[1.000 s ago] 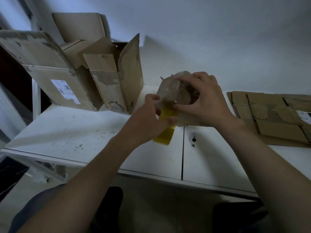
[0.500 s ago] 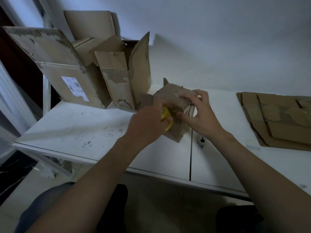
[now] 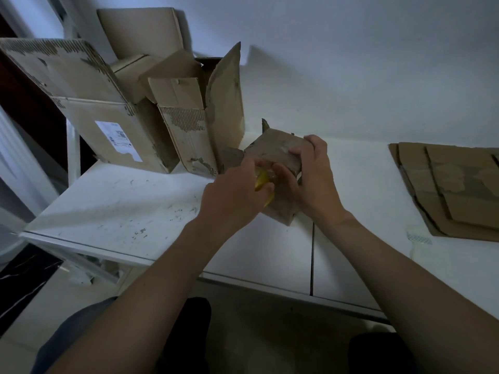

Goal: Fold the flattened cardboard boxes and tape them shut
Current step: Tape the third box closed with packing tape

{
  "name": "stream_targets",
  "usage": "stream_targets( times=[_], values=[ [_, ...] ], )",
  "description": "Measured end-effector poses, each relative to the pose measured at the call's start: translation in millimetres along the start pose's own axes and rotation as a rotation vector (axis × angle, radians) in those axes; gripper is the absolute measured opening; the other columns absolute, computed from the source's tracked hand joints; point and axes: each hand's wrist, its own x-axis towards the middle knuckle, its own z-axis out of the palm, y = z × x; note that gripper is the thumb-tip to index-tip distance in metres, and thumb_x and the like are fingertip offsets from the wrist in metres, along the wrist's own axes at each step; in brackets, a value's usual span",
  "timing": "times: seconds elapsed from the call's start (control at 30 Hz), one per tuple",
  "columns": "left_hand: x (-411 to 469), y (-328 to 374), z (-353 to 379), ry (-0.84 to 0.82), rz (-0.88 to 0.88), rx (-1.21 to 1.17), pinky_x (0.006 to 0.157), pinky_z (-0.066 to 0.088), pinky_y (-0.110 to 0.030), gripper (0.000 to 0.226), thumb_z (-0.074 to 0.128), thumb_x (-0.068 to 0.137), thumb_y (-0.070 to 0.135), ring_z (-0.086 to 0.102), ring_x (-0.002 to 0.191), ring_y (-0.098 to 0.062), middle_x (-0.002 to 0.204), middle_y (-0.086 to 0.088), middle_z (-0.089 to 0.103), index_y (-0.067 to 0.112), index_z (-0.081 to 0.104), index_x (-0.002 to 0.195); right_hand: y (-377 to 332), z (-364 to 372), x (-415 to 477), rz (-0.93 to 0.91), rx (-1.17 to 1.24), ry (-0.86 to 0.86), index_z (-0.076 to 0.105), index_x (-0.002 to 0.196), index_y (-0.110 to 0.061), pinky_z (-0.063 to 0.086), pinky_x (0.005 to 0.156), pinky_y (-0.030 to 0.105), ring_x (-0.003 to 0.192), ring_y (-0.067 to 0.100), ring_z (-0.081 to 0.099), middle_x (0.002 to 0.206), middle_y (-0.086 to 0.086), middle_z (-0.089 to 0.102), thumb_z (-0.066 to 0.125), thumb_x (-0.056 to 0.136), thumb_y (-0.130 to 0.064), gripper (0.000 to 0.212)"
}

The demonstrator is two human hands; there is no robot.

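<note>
A small worn cardboard box (image 3: 275,151) stands on the white table (image 3: 129,209), near its middle. My right hand (image 3: 310,176) grips the box from the right, fingers curled over its top. My left hand (image 3: 237,193) holds a yellow roll of tape (image 3: 261,182) against the box's near left side; most of the roll is hidden by my fingers. A stack of flattened cardboard boxes (image 3: 459,184) lies at the table's right.
Several opened, torn boxes (image 3: 194,122) stand at the table's back left, one with a white label (image 3: 118,141). A scrap of clear tape (image 3: 418,238) lies by the flat stack. A white wall rises behind the table.
The small box has come down from the air onto the table. Both hands have stayed on it, the left pressing the tape roll closer against its side.
</note>
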Motion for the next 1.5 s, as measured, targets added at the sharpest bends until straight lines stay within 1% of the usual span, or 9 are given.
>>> stream_targets(
  times=[0.1, 0.27, 0.43, 0.63, 0.87, 0.97, 1.07, 1.23, 1.5],
  values=[
    [11.8, -10.4, 0.6, -0.067, -0.127, -0.007, 0.099, 0.048, -0.041, 0.045, 0.059, 0.095, 0.048, 0.060, 0.110, -0.024, 0.120, 0.001, 0.062, 0.026, 0.053, 0.133, 0.1, 2.3, 0.6, -0.005, -0.027, -0.008, 0.052, 0.128, -0.015, 0.045, 0.105, 0.048, 0.129, 0.037, 0.043, 0.148, 0.019, 0.034, 0.049, 0.095, -0.058, 0.055],
    [15.9, -9.2, 8.0, -0.031, -0.122, -0.015, 0.098, 0.046, -0.041, 0.040, 0.059, 0.095, 0.046, 0.061, 0.111, -0.026, 0.112, 0.002, 0.063, 0.023, 0.060, 0.128, -2.7, 10.8, -1.2, 0.006, -0.072, 0.028, 0.048, 0.129, -0.013, 0.040, 0.111, 0.053, 0.141, 0.040, 0.035, 0.156, 0.019, 0.031, 0.051, 0.091, -0.064, 0.065],
    [16.7, -8.4, 10.3, 0.001, -0.061, -0.147, 0.087, 0.048, -0.033, 0.036, 0.056, 0.097, 0.046, 0.060, 0.095, -0.017, 0.107, 0.007, 0.065, 0.023, 0.064, 0.124, -4.5, 8.7, -0.6, -0.018, -0.029, 0.061, 0.042, 0.126, -0.019, 0.040, 0.107, 0.041, 0.137, 0.036, 0.040, 0.154, 0.018, 0.034, 0.060, 0.087, -0.062, 0.060],
    [18.0, -12.5, 6.5, -0.100, -0.026, -0.204, 0.079, 0.040, -0.025, 0.031, 0.056, 0.098, 0.042, 0.053, 0.084, -0.006, 0.101, 0.012, 0.057, 0.030, 0.064, 0.126, 3.4, -8.0, 6.3, 0.024, -0.041, -0.145, 0.045, 0.134, -0.021, 0.043, 0.108, 0.056, 0.148, 0.039, 0.028, 0.165, 0.007, 0.018, 0.060, 0.090, -0.060, 0.061],
    [17.3, -7.8, 8.5, -0.014, 0.030, -0.201, 0.066, 0.037, -0.013, 0.025, 0.061, 0.095, 0.042, 0.051, 0.074, 0.004, 0.080, 0.028, 0.051, 0.031, 0.070, 0.115, 3.0, -53.0, 3.5, 0.111, -0.024, -0.267, 0.031, 0.149, -0.043, 0.040, 0.111, 0.045, 0.145, 0.019, 0.035, 0.167, -0.013, 0.012, 0.070, 0.086, -0.055, 0.075],
    [17.6, -7.7, 9.1, -0.013, 0.028, -0.184, 0.072, 0.040, -0.022, 0.023, 0.061, 0.095, 0.041, 0.055, 0.079, -0.002, 0.082, 0.025, 0.052, 0.032, 0.069, 0.115, 16.8, -69.8, -6.6, 0.194, -0.123, -0.284, 0.033, 0.150, -0.038, 0.046, 0.103, 0.043, 0.129, 0.017, 0.052, 0.157, -0.009, 0.035, 0.063, 0.086, -0.065, 0.075],
    [16.7, -7.7, 9.0, -0.023, 0.015, -0.180, 0.071, 0.040, -0.024, 0.023, 0.061, 0.095, 0.043, 0.054, 0.079, -0.002, 0.084, 0.021, 0.057, 0.033, 0.069, 0.114, 39.6, -78.5, -16.7, 0.212, -0.300, -0.424, 0.060, 0.134, -0.029, 0.048, 0.091, 0.036, 0.109, 0.019, 0.062, 0.134, -0.004, 0.057, 0.055, 0.099, -0.047, 0.040],
    [14.7, -3.1, 7.7, -0.019, 0.011, -0.166, 0.073, 0.040, -0.026, 0.027, 0.061, 0.095, 0.043, 0.053, 0.080, -0.005, 0.095, 0.012, 0.060, 0.030, 0.069, 0.118, 61.9, -79.0, -40.7, 0.203, -0.433, -0.762, 0.073, 0.120, -0.024, 0.041, 0.097, 0.025, 0.123, 0.018, 0.056, 0.136, -0.007, 0.061, 0.055, 0.094, -0.007, 0.036],
    [11.3, 0.8, 6.7, -0.018, 0.002, -0.140, 0.077, 0.040, -0.027, 0.027, 0.061, 0.095, 0.041, 0.057, 0.089, -0.013, 0.097, 0.011, 0.061, 0.030, 0.069, 0.117, 74.0, -69.5, -54.4, 0.253, -0.387, -0.745, 0.073, 0.118, -0.021, 0.039, 0.081, 0.025, 0.097, 0.016, 0.057, 0.103, -0.002, 0.057, 0.079, 0.083, -0.018, 0.036]
  ],
)
